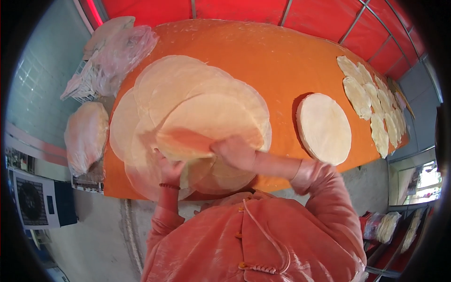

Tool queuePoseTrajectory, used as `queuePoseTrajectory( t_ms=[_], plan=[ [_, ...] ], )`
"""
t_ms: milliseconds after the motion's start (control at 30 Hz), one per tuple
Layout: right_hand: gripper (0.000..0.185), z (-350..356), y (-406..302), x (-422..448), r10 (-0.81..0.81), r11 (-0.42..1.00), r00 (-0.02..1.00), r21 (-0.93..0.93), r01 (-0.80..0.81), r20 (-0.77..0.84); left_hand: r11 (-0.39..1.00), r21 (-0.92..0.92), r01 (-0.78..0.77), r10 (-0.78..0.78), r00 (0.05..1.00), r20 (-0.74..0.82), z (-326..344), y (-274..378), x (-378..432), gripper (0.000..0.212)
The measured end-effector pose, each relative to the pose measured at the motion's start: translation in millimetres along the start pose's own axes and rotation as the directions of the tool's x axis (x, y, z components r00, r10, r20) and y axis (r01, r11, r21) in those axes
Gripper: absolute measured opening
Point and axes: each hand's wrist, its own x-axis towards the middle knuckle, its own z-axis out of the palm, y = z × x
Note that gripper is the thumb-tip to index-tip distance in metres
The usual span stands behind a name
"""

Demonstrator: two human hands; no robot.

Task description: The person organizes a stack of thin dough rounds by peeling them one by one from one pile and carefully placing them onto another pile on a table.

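A large, thin round dough sheet (215, 116) lies on top of a spread of overlapping round sheets (169, 77) before me. My right hand (234, 152) is closed on its near edge, which looks lifted and lets a reddish tone show through. My left hand (170, 167), with a beaded bracelet at the wrist, is at the near left edge of the same sheet. Its fingertips are partly blurred, so I cannot tell whether they pinch the dough. Right of my hands stands a thick, neat stack of round sheets (325, 128).
The orange tabletop (267, 53) bears flour traces. Several flattened dough pieces (357, 97) lie at its far right. Beside its left edge are a plastic-wrapped bundle (87, 135) and a crumpled clear plastic bag (123, 53). An air cooler (35, 201) stands on the floor at the left.
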Motion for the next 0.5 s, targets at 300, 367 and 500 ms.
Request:
queuePoseTrajectory(
  t_ms=[300, 367, 500],
  plan=[
    [0.044, -213, 84, 49, 0.228, 0.723, 0.956, 0.625, -0.293, 0.185, 0.989, 0.141, 0.034, -0.021, 0.995, -0.093, 31, -11, -35, 0.05],
    [0.048, -174, 148, 46, 0.278, 0.605, 0.926, 0.703, -0.374, 0.255, 0.98, 0.183, 0.08, -0.056, 0.99, -0.129, 40, -13, -35, 0.048],
    [0.036, -22, 249, -8, 0.458, 0.052, 0.69, 0.758, -0.65, 0.56, 0.953, 0.188, 0.239, -0.171, 0.932, -0.32, 3, -25, -24, 0.038]
  ],
)
